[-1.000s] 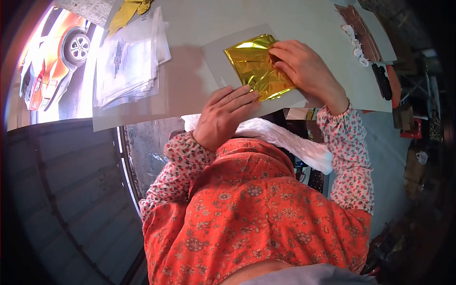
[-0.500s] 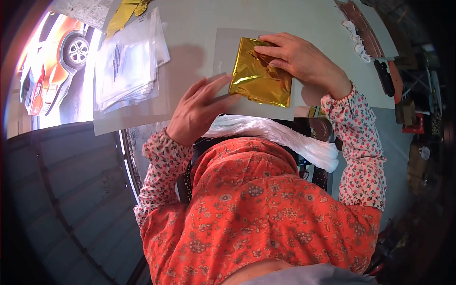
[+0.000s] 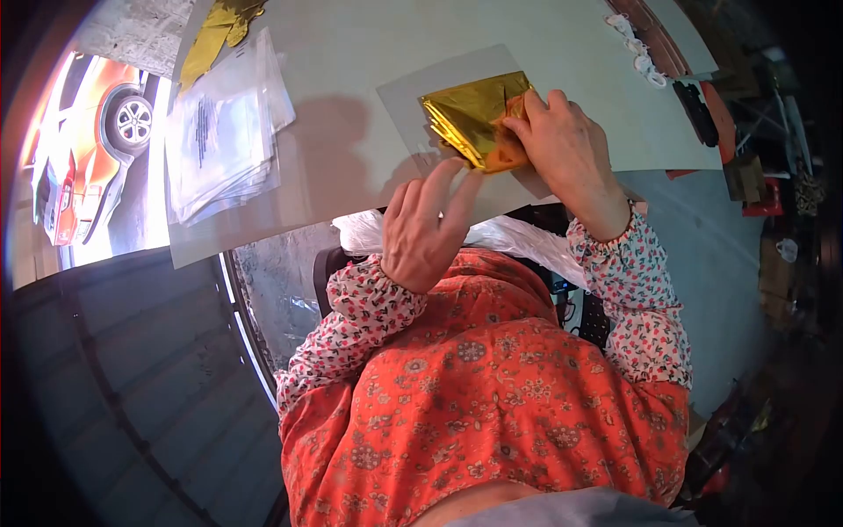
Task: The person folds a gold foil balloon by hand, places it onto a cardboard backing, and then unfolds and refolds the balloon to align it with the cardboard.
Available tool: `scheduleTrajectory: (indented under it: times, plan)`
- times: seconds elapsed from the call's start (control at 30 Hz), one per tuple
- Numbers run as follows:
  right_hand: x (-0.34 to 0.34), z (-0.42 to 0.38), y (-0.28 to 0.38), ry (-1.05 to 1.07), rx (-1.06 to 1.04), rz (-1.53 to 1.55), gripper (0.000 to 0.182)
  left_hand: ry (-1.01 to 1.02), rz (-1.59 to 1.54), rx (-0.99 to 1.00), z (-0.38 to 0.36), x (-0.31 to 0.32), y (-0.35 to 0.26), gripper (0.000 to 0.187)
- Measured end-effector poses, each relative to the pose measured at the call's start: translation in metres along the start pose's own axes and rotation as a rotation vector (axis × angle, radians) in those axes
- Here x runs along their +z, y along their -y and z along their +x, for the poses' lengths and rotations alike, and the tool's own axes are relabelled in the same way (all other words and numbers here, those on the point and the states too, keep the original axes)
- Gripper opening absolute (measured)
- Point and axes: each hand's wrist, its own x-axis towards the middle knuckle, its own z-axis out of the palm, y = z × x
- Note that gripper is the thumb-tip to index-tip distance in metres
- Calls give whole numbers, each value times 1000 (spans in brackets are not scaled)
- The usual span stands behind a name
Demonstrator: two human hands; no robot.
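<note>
On the left of the desk (image 3: 351, 35), a stack of clear bags (image 3: 224, 132) is showing print too small to read. The left hand (image 3: 426, 224) is hovering open, fingers spread. The right hand (image 3: 562, 145) is pinching the gold foil (image 3: 470, 114) over a clear sleeve (image 3: 413, 92); sliding it in seems next, needing a flat, straight push.

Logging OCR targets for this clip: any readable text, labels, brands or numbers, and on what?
No text can be read.
Stack of clear plastic bags: dark printed block on the top bag, too small and blurred to read.
Gold foil sheet under the right hand: no print visible.
Grey card by the left hand: blank.
Orange car: no plate or badge legible.
</note>
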Motion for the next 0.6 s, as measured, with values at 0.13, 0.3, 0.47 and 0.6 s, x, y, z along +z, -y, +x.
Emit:
scheduleTrajectory:
  times: [0.13, 0.3, 0.47, 0.6]
  plan:
    - [6, -3, -4, -34, -7, -23, 38, -149, 90, 38, -2, 7, 1, 49]
    - [-1, -2, 0, 5, 24, -71, 41, 56, 61, 86, 9, -5, -31, 57]
    - [-5, -3, 3, 3, 37, -49, 38, 99, 175, 64, 35, 10, -19, 42]
    - [-13, 3, -7, -64, -8, 50, 30, 138, 161, 57, 45, 6, 4, 29]
